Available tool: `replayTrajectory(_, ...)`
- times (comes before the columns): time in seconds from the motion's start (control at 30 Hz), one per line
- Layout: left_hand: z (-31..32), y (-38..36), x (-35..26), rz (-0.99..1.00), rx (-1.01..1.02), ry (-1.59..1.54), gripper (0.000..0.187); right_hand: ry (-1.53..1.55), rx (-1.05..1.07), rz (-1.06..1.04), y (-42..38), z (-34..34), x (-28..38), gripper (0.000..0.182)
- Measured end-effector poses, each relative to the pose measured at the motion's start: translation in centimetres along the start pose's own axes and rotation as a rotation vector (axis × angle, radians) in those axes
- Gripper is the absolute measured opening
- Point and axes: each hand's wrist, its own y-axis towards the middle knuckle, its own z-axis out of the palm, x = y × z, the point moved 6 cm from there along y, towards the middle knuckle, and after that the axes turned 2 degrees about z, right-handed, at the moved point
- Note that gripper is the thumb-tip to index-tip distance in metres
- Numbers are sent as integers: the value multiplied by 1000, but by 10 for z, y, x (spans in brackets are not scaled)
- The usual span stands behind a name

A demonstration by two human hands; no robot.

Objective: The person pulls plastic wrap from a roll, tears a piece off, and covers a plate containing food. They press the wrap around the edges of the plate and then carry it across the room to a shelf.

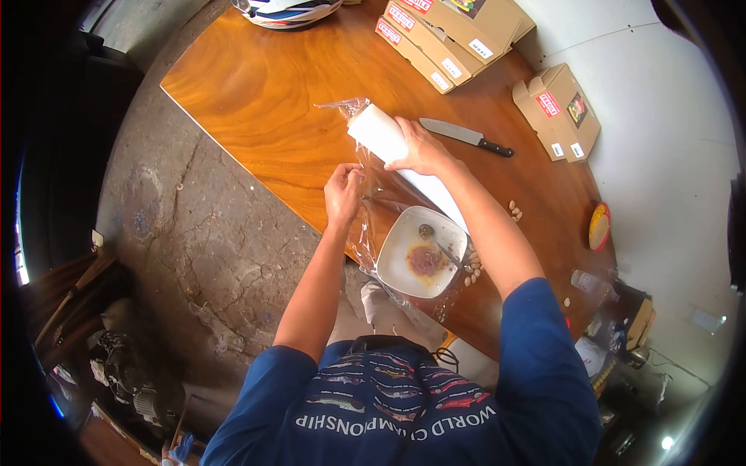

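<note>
A thick white roll of plastic wrap (379, 132) lies slantwise on the table, and my right hand (423, 147) is wrapped over its middle. Clear film (371, 210) comes loose along the roll's left side and trails down beside the bowl. My left hand (342, 193) has its fingers closed at the edge of this film, apart from the roll. Just below the roll stands a white square bowl (392, 264) with brownish residue inside. A spoon (449, 255) rests in it. My right forearm hides part of the roll's lower end.
A kitchen knife (466, 136) lies right of the roll. Cardboard boxes (435, 54) are stacked at the back, and another box (558, 113) stands by the wall. Several nuts (514, 210) are scattered near my right arm. A helmet (291, 12) sits at the far edge.
</note>
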Motion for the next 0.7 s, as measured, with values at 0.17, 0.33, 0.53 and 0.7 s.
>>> replayTrajectory(0.17, 11, -5, -32, -20, 123, 234, 31, -364, -176, -634, -17, -15, 89, 69)
replayTrajectory(0.33, 9, -4, -47, -40, 119, 358, 28, -470, -46, -645, -1, 1, 85, 20)
replayTrajectory(0.53, 13, -4, -50, 123, 79, 428, 20, -374, -70, -649, -2, -1, 84, 15)
replayTrajectory(0.7, 17, -16, -51, 202, 49, 334, 19, -426, -160, -593, 7, 11, 79, 23)
